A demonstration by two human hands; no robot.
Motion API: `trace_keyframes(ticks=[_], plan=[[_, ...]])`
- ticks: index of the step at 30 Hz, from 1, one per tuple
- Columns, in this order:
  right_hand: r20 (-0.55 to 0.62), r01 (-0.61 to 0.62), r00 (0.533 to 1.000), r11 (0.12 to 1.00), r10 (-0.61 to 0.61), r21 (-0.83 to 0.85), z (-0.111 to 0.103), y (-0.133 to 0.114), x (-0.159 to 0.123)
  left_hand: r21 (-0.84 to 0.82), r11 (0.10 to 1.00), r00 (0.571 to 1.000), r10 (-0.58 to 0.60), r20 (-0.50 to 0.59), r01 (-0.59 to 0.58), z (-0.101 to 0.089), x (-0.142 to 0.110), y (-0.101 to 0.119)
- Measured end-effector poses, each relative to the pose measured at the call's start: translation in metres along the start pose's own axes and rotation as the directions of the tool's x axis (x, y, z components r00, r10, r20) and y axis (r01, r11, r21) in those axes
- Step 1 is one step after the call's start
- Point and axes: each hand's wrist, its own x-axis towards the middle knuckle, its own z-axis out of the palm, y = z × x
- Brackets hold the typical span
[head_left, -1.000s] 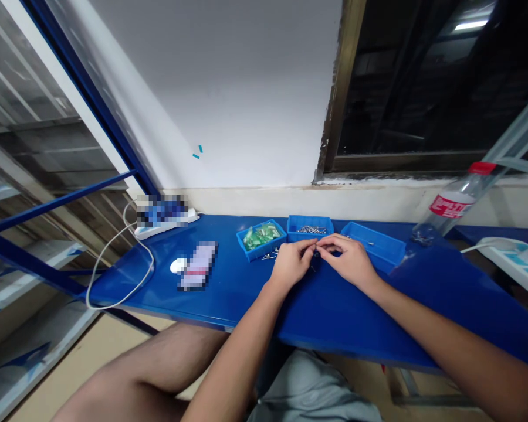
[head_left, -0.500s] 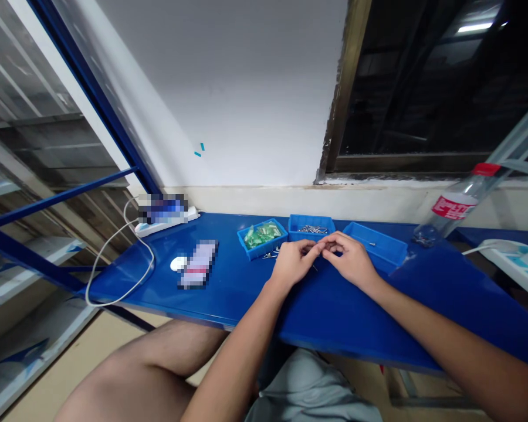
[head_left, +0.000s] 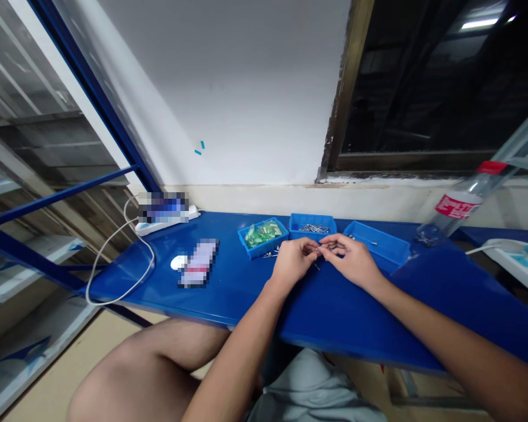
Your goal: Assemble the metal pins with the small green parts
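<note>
My left hand (head_left: 293, 261) and my right hand (head_left: 349, 261) meet above the blue bench (head_left: 334, 316), just in front of the bins. Their fingertips pinch a small metal part (head_left: 317, 251), possibly a screw, which is partly hidden by my fingers. Loose small metal screws (head_left: 270, 254) lie on the bench beside my left hand. Behind my hands stand a blue bin of green packets (head_left: 257, 252), a blue bin of metal screws (head_left: 312, 217) and a blue bin (head_left: 385, 255) holding a few metal pieces.
A plastic bottle with a red label (head_left: 457, 205) lies at the right end of the bench. On the left are a pixelated object (head_left: 199, 264), a white mouse (head_left: 179, 262), a power strip (head_left: 165, 214) and a white cable (head_left: 127, 281).
My fingertips have shifted slightly around the small part, which now shows more clearly between them. The whole view has drifted a little, with the bench lower and the bins further right.
</note>
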Motion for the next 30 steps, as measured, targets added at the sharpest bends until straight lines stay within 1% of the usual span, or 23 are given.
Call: trace_keyframes(ticks=[3, 7, 10, 12, 16, 20, 22, 25, 28, 30], plan=[[0.008, 0.021, 1.000, 1.000, -0.022, 0.012, 0.0003, 0.0013, 0.0003, -0.069, 0.998, 0.998, 0.003, -0.060, -0.007, 0.0007, 0.0007, 0.0010], [0.036, 0.086, 0.996, 0.996, -0.084, -0.040, -0.0015, -0.0004, 0.0007, -0.133, 0.991, 0.997, -0.017, -0.079, 0.006, 0.0012, 0.0005, 0.0027], [0.076, 0.169, 0.984, 0.977, -0.160, -0.130, -0.0042, -0.0040, 0.0013, -0.129, 0.992, 0.996, -0.017, -0.084, 0.006, 0.0006, 0.0003, 0.0039], [0.074, 0.188, 0.981, 0.968, -0.178, -0.164, -0.0053, -0.0057, 0.0016, -0.095, 0.996, 0.997, -0.007, -0.080, -0.001, -0.0005, 0.0001, 0.0052], [0.024, 0.126, 0.992, 0.985, -0.124, -0.118, -0.0053, -0.0055, 0.0015, 0.009, 1.000, 1.000, -0.008, -0.021, 0.008, -0.0040, -0.0010, 0.0090], [0.029, 0.102, 0.995, 0.994, -0.100, -0.049, -0.0050, -0.0042, 0.0011, 0.058, 0.998, 0.998, 0.027, 0.050, -0.030, -0.0067, -0.0015, 0.0097], [0.037, 0.098, 0.995, 0.994, -0.097, -0.042, -0.0050, -0.0036, 0.0009, 0.043, 0.998, 0.998, 0.041, 0.050, -0.043, -0.0070, -0.0007, 0.0080], [0.044, 0.087, 0.995, 0.995, -0.085, -0.050, -0.0049, -0.0027, 0.0002, 0.018, 1.000, 0.999, 0.005, 0.040, -0.006, -0.0065, 0.0009, 0.0045], [0.038, 0.044, 0.998, 0.998, -0.043, -0.047, -0.0046, -0.0021, -0.0005, 0.018, 1.000, 0.999, -0.025, 0.026, 0.025, -0.0056, 0.0015, 0.0016], [0.024, 0.006, 1.000, 0.999, -0.005, -0.035, -0.0042, -0.0020, -0.0008, 0.014, 1.000, 1.000, -0.008, 0.003, 0.008, -0.0048, 0.0015, 0.0001]])
